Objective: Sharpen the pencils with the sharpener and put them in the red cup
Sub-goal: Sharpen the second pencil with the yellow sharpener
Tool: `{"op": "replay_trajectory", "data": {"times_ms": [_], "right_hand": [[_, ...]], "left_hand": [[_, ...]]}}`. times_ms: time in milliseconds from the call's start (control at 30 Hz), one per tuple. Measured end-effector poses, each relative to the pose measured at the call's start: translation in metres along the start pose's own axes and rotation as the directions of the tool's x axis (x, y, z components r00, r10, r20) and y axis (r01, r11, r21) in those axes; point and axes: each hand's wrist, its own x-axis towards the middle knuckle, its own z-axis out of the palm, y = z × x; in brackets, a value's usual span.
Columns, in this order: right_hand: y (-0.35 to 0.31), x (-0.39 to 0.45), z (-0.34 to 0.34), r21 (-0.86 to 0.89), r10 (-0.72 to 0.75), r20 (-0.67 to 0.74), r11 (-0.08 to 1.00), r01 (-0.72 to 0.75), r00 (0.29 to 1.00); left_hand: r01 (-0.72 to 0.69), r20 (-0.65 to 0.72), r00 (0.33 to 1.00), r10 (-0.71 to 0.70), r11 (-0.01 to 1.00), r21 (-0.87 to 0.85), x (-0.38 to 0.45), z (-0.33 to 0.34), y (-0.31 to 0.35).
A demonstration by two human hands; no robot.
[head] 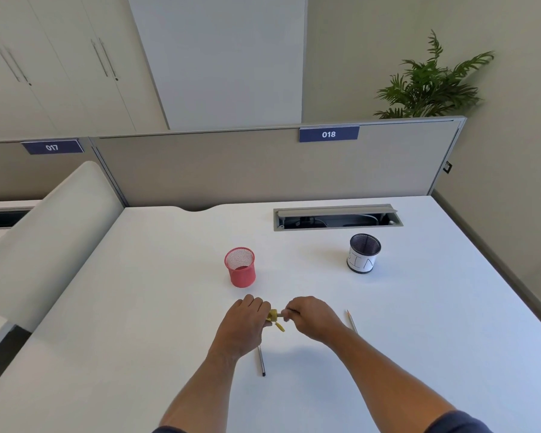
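Progress: sharpening is under way and, as far as I can judge, nothing is finished; the red mesh cup [240, 267] looks empty.
Grey pencil, near: a grey pencil with a dark end [261, 360] lies on the white desk [138, 307], partly under the left wrist, apparently waiting its turn.
Left hand: the left hand [245, 323] is clenched around a small yellow sharpener [274, 317], held just above the desk.
Right hand: the right hand [310, 317] pinches a short pencil stub [281, 314], only a sliver showing, its end at the sharpener's mouth.
Second pencil: a pointed grey pencil [352, 321] lies just right of the right hand; whether it is already sharp enough I cannot tell.
What is left: finish this pencil, do the others, drop each into the red cup, which stands just beyond the hands.
Further right: a black mesh cup with a white paper label [363, 254] stands well apart from the red one.
Surface: plain white desk, an open grey cable tray [338, 217] at its far edge.
Room: a beige partition with blue number plates [328, 134], pale cupboards far left, a green leafy plant [431, 85] far right.
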Motion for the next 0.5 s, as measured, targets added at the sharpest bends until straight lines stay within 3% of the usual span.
{"op": "replay_trajectory", "data": {"times_ms": [133, 333, 500], "right_hand": [[0.0021, -0.0035, 0.0000, 0.050, -0.035, 0.023, 0.998, 0.033, 0.999], [-0.0019, -0.0030, 0.0014, -0.012, -0.025, -0.097, 1.000, 0.024, 0.995], [0.0003, -0.0007, 0.0001, 0.010, 0.008, -0.007, 1.000, -0.008, 1.000]], "left_hand": [[0.010, -0.010, 1.000, -0.010, 1.000, -0.006, -0.0010, 0.0002, 0.0000], [0.011, -0.019, 1.000, -0.011, 1.000, -0.006, 0.0022, -0.0029, -0.0004], [0.008, -0.005, 1.000, -0.008, 1.000, -0.006, 0.0002, -0.0016, 0.0007]]}}
